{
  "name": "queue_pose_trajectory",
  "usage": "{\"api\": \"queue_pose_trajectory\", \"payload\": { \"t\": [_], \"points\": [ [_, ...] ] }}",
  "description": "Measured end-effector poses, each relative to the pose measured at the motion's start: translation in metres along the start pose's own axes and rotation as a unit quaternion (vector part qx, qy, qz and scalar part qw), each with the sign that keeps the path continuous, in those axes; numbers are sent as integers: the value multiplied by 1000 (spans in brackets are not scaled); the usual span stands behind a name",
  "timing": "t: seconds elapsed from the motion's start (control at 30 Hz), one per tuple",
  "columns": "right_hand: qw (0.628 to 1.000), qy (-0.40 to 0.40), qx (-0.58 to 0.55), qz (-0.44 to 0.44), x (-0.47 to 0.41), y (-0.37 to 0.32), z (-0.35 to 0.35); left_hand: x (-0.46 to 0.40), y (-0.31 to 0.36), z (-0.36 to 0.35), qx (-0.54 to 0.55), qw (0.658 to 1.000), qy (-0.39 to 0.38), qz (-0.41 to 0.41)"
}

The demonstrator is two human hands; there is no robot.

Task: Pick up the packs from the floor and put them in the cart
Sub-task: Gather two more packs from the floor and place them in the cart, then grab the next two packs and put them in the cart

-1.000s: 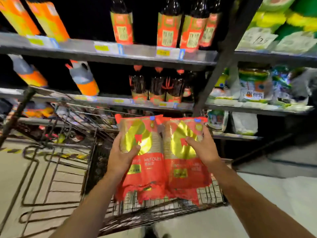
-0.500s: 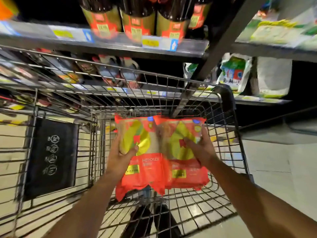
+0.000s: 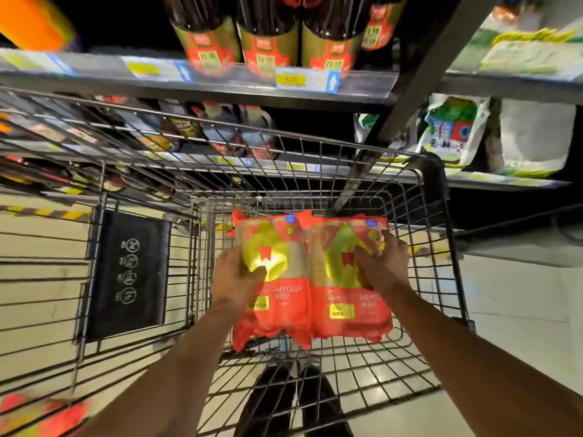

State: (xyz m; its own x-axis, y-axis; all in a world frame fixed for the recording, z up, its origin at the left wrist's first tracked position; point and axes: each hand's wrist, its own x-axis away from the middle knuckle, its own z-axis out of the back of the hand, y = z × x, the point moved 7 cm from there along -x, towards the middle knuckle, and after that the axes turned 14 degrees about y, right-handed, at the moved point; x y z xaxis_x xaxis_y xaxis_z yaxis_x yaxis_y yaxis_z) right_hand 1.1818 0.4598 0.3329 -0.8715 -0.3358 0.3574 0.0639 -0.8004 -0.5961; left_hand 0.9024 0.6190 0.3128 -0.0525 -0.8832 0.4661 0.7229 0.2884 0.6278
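Observation:
Two red packs with gold leaf shapes sit side by side in my hands, inside the wire cart [image 3: 435, 272]. My left hand [image 3: 235, 277] grips the left pack [image 3: 277, 298] with its thumb across the gold print. My right hand [image 3: 383, 266] holds the right pack [image 3: 344, 298], fingers spread over its upper right part. Both packs hang above the cart's wire floor, in its right compartment. Whether their lower edges touch the wire is unclear.
A black child-seat flap [image 3: 129, 272] with white icons stands in the cart to the left. Store shelves with dark bottles [image 3: 268, 36] and white bags [image 3: 454, 130] rise right behind the cart. Blurred red packs [image 3: 47, 414] show at the bottom left.
The view has tilted down from the shelves onto the cart. Both hands have carried the two packs down over the rim and into the basket.

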Motion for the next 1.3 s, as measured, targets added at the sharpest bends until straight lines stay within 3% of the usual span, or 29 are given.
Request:
{"api": "queue_pose_trajectory", "payload": {
  "t": [0.1, 0.4, 0.67, 0.8, 0.9, 1.13, 1.3],
  "points": [
    [999, 9, -25, 37, 23, -45, 14, 25, 41, 27, -40, 999, 15, -25],
    [952, -69, -41, 295, 144, -251, 44, 91, 163, 173, -50, 984, 95, -143],
    [852, -104, -45, 510, 319, -429, 72, 182, 209, 415, -145, 909, 323, -219],
    [789, -151, -76, 591, 452, -486, 59, 257, 155, 546, -170, 861, 445, -176],
    [747, -173, -87, 636, 561, -505, 41, 316, 78, 618, -175, 842, 494, -127],
    [653, -239, -12, 718, 799, -461, -27, 435, -140, 710, -173, 835, 521, 34],
    [596, -285, 28, 750, 923, -425, -73, 502, -256, 756, -181, 815, 533, 137]
  ]
}}
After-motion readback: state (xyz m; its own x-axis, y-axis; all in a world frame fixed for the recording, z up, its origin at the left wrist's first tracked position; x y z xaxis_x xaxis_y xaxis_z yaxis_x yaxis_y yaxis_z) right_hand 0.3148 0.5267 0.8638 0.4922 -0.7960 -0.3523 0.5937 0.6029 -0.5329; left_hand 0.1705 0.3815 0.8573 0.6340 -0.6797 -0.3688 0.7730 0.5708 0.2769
